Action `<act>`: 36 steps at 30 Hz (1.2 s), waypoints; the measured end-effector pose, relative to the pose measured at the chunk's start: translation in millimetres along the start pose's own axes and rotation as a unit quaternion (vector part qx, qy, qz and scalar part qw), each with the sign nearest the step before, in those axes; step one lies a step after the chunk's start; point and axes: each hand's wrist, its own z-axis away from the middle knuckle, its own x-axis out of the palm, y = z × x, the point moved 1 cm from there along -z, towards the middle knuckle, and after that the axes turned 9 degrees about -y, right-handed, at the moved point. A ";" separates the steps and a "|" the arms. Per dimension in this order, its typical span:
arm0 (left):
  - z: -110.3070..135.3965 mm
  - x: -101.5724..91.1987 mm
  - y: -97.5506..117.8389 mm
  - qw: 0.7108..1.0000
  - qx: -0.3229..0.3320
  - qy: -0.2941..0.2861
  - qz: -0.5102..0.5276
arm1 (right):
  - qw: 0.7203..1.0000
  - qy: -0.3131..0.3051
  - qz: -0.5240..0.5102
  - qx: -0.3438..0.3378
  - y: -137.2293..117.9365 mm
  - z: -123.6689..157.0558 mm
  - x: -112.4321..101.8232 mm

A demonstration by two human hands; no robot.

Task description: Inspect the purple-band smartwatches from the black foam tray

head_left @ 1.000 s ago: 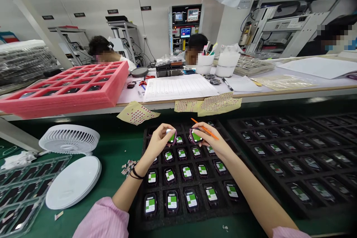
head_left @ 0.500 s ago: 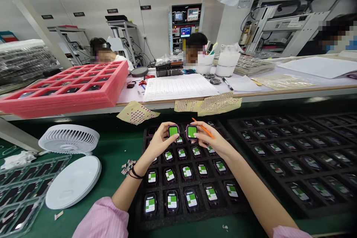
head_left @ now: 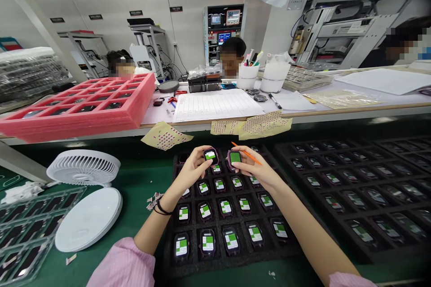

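Observation:
My left hand (head_left: 197, 163) grips a smartwatch body (head_left: 210, 154) with a purple rim, its thumb on the lit screen, which shows white and green. In my right hand (head_left: 251, 163) is a second smartwatch body (head_left: 235, 158), its screen nearly all green. An orange stick-like tool (head_left: 247, 153) is also tucked in the right hand, lying across the fingers. Both hands hover above the far part of a black foam tray (head_left: 215, 190), where several similar watches (head_left: 225, 206) lie in pockets with green-and-white screens lit.
A second black foam tray (head_left: 340, 193) of watches lies right. A white folding fan (head_left: 89, 217) and clear plastic trays (head_left: 40, 224) are on the left. Beyond, a raised shelf holds a pink foam tray (head_left: 134, 112), papers (head_left: 215, 105) and white tubs (head_left: 248, 76). Co-workers sit behind it.
The left watch's screen has gone from mostly green to a white-and-green display. The right watch's grid screen is now plain green, and that watch has shifted slightly right.

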 end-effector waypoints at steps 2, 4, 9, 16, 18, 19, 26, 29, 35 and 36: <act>0.7 -0.3 -0.2 1.000 -0.003 -0.001 -0.012 | 1.000 0.009 0.000 0.008 -0.4 0.6 0.0; 1.2 -0.6 -0.3 1.000 0.004 -0.005 -0.030 | 1.000 0.013 -0.004 0.010 0.1 0.5 -0.6; 3.1 3.2 -1.2 0.996 0.032 -0.009 -0.086 | 1.000 0.004 0.000 0.011 3.7 -0.9 1.6; 8.9 13.5 6.2 0.968 0.090 -0.001 -0.233 | 0.999 -0.009 0.023 0.030 5.4 1.4 16.7; 8.5 10.9 7.2 0.970 0.088 0.031 -0.227 | 0.999 -0.021 0.021 0.038 3.2 3.0 19.0; 8.0 8.6 7.0 0.971 0.086 0.048 -0.216 | 0.999 -0.022 0.022 0.043 1.9 3.8 19.3; 5.9 -0.6 3.4 0.979 0.091 0.074 -0.168 | 0.999 0.010 0.022 0.031 -0.2 3.0 13.5; 6.5 2.9 4.0 0.977 0.090 0.065 -0.182 | 1.000 0.013 0.016 0.024 3.3 0.6 12.0; 8.3 12.6 4.9 0.941 0.141 0.018 -0.306 | 0.998 0.015 0.039 0.038 4.1 2.8 18.6; 8.6 14.0 3.9 0.930 0.155 0.007 -0.334 | 0.998 0.014 0.057 0.034 3.7 4.0 20.1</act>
